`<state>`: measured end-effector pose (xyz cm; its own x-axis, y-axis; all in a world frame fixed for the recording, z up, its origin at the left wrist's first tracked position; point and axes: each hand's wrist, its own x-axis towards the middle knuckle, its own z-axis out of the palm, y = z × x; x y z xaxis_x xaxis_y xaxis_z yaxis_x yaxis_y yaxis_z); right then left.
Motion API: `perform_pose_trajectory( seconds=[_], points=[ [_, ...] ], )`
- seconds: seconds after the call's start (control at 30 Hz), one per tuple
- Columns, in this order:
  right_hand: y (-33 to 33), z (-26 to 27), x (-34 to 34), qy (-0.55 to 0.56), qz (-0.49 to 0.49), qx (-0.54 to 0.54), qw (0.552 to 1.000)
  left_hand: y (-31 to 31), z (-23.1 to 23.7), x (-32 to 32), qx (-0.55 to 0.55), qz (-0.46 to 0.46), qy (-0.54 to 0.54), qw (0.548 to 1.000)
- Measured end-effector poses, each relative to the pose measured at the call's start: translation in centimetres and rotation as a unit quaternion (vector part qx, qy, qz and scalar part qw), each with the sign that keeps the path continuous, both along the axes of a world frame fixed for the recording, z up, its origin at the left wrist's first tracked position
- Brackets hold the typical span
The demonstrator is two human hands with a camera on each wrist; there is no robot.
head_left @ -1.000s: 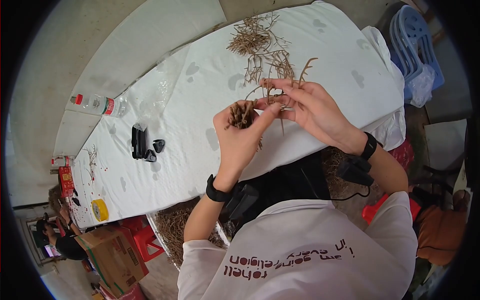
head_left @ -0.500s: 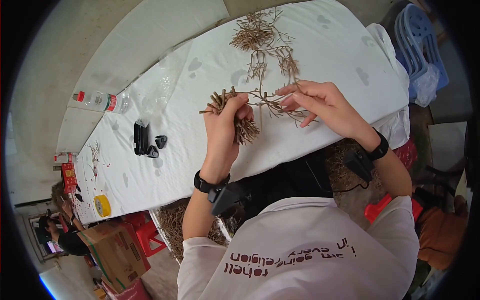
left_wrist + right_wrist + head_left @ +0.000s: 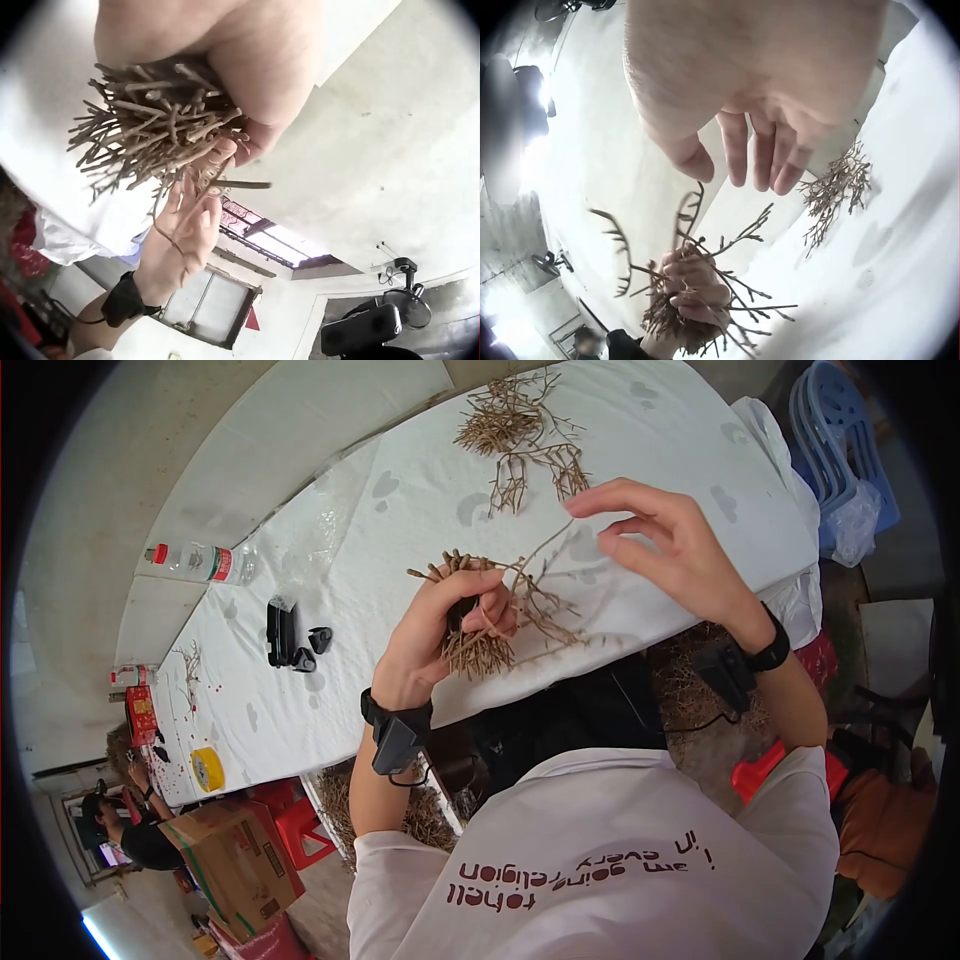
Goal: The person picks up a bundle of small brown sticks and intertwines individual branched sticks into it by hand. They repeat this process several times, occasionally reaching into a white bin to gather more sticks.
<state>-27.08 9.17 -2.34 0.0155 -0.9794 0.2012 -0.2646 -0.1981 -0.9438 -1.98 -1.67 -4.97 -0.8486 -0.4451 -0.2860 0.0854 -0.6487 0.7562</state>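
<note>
My left hand (image 3: 425, 622) grips a bundle of dry brown twigs (image 3: 478, 654) over the table's near side. Cut stem ends stick out past the thumb, and the left wrist view shows the packed twigs (image 3: 150, 124) close up. Thin branched sprigs (image 3: 545, 603) fan out from this hand to the right. My right hand (image 3: 672, 550) hovers to the right with fingers apart and loosely bent, its index fingertip right by the tip of one long sprig. In the right wrist view its fingers (image 3: 761, 150) hang straight above the sprigs, thumb apart from them.
A loose heap of twigs (image 3: 497, 425) lies at the table's far side. Leftward on the white cloth (image 3: 370, 610) are a black case (image 3: 281, 632), small black pieces, a plastic bottle (image 3: 195, 560) and yellow tape (image 3: 207, 769). Blue stools (image 3: 845, 450) stand at right; another person (image 3: 145, 840) sits far left.
My hands have moved apart. The left turned and carried the bundle left and slightly nearer me; the right let go of the sprigs it was handling and drew away to the right.
</note>
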Motion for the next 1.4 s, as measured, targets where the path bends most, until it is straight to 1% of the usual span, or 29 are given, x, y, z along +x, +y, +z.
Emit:
perform_pose_trajectory(
  seconds=[0.07, 0.1, 0.2, 0.23, 0.3, 0.33, 0.37, 0.47, 0.5, 0.6, 0.63, 0.73, 0.77, 0.87, 0.9, 1.0, 1.03, 1.13, 1.17, 1.27, 1.4],
  points=[
    [-0.4, 0.3, 1.9, -0.008, -0.022, -0.063, 0.998, 0.2, 0.0, 0.1, 0.023, -0.028, 0.012, 0.999],
    [-0.6, 0.5, 2.3, -0.009, -0.022, -0.062, 0.998, 0.3, 0.1, 0.1, 0.023, -0.028, 0.011, 0.999],
    [-1.0, 1.0, 3.0, 0.097, 0.086, -0.054, 0.990, 0.9, 0.5, -0.1, 0.012, -0.037, -0.014, 0.999],
    [-1.0, 1.0, 3.1, 0.097, 0.085, -0.054, 0.990, 0.8, 0.4, 0.1, 0.012, -0.038, -0.015, 0.999],
    [-1.2, 1.2, 3.1, 0.001, 0.114, 0.064, 0.991, 0.4, 0.0, 0.8, 0.034, -0.038, 0.066, 0.997],
    [-1.4, 1.2, 3.1, -0.047, 0.128, 0.123, 0.983, 0.2, -0.3, 1.3, 0.045, -0.036, 0.106, 0.993],
    [-1.5, 1.1, 3.1, -0.047, 0.130, 0.122, 0.983, 0.1, -0.6, 1.7, 0.044, -0.035, 0.106, 0.993],
    [-1.5, 0.3, 2.7, -0.060, 0.057, 0.132, 0.988, 0.5, -1.4, 2.9, 0.115, 0.099, 0.211, 0.966],
    [-1.5, 0.2, 2.8, -0.060, 0.057, 0.132, 0.988, 0.7, -1.4, 2.9, 0.115, 0.098, 0.212, 0.966],
    [-1.4, -0.2, 3.1, -0.026, 0.032, 0.064, 0.997, 2.2, -1.7, 2.6, 0.049, 0.148, 0.168, 0.973],
    [-1.5, -0.6, 3.3, -0.025, 0.034, 0.065, 0.997, 2.6, -1.9, 2.3, 0.049, 0.150, 0.168, 0.973],
    [-1.9, -2.0, 3.6, -0.110, 0.004, 0.038, 0.993, 3.5, -2.2, 1.1, 0.061, 0.255, 0.026, 0.965],
    [-2.1, -2.4, 3.8, -0.109, 0.005, 0.037, 0.993, 3.5, -2.6, 1.2, 0.060, 0.256, 0.028, 0.965],
    [-2.5, -3.0, 4.9, -0.208, -0.025, -0.008, 0.978, 3.4, -4.2, 1.1, 0.029, 0.205, -0.083, 0.975],
    [-2.4, -3.0, 4.9, -0.208, -0.025, -0.007, 0.978, 3.6, -4.6, 1.3, 0.030, 0.205, -0.084, 0.975],
    [-1.8, -2.1, 5.3, -0.222, -0.019, 0.077, 0.972, 4.9, -4.4, 1.7, 0.119, 0.157, 0.068, 0.978],
    [-1.7, -2.0, 5.4, -0.222, -0.018, 0.077, 0.972, 4.9, -3.9, 1.5, 0.120, 0.158, 0.068, 0.978],
    [-1.4, -1.8, 5.5, -0.158, 0.000, 0.122, 0.980, 4.7, -2.2, 0.6, 0.033, 0.205, -0.045, 0.977],
    [-1.4, -1.9, 5.4, -0.158, -0.001, 0.123, 0.980, 4.8, -2.2, 0.4, 0.034, 0.205, -0.045, 0.977],
    [-1.6, -3.2, 5.4, -0.123, 0.011, 0.068, 0.990, 5.2, -2.4, 0.1, 0.090, 0.226, 0.045, 0.969],
    [-1.5, -3.8, 5.5, -0.127, 0.024, 0.059, 0.990, 5.4, -3.0, -0.2, 0.072, 0.220, 0.079, 0.970]
  ],
)
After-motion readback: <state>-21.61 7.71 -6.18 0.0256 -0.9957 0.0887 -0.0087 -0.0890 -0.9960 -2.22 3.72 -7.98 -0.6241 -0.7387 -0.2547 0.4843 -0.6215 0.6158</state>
